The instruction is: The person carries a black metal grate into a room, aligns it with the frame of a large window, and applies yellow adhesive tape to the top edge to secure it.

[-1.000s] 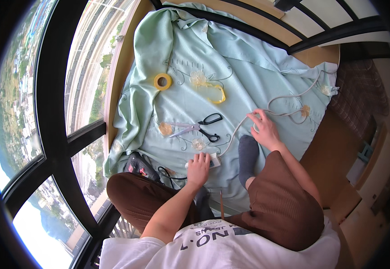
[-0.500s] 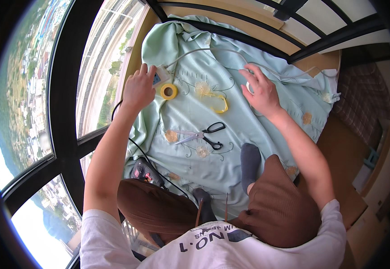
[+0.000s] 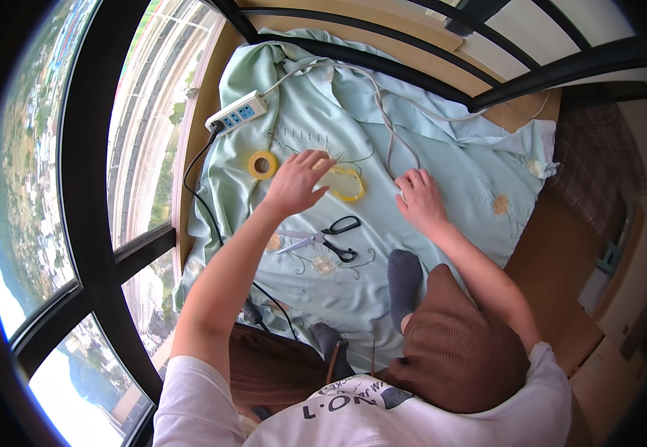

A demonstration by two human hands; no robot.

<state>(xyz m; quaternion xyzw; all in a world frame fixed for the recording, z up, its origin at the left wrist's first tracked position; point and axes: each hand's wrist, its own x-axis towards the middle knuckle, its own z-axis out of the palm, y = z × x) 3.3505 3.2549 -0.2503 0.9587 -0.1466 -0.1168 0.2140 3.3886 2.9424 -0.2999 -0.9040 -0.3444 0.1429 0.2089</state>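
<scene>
My left hand (image 3: 299, 183) hovers or rests over the pale green cloth, fingers stretched and holding nothing. It lies between a roll of yellow tape (image 3: 262, 165) and a crumpled yellow strip (image 3: 349, 184). My right hand (image 3: 422, 201) is curled near the cloth at the end of a loop of light grey cable (image 3: 387, 123). A bit of something white shows at its fingertips; the grip itself is partly hidden. Below my left hand lie black-handled scissors (image 3: 326, 238) with parted blades. Beyond it, a white power strip (image 3: 236, 112) with blue sockets has a black plug in its near end.
A black cord (image 3: 203, 201) runs from the power strip down past my left forearm. Patterned green cloth (image 3: 457, 212) covers the surface under my feet. Windows with dark frames (image 3: 104, 149) stand at left, black rails (image 3: 383, 48) at the far side.
My left hand has left the power strip and moved right and nearer, toward the yellow strip. The right hand has come nearer, and the grey cable now bends down toward it.
</scene>
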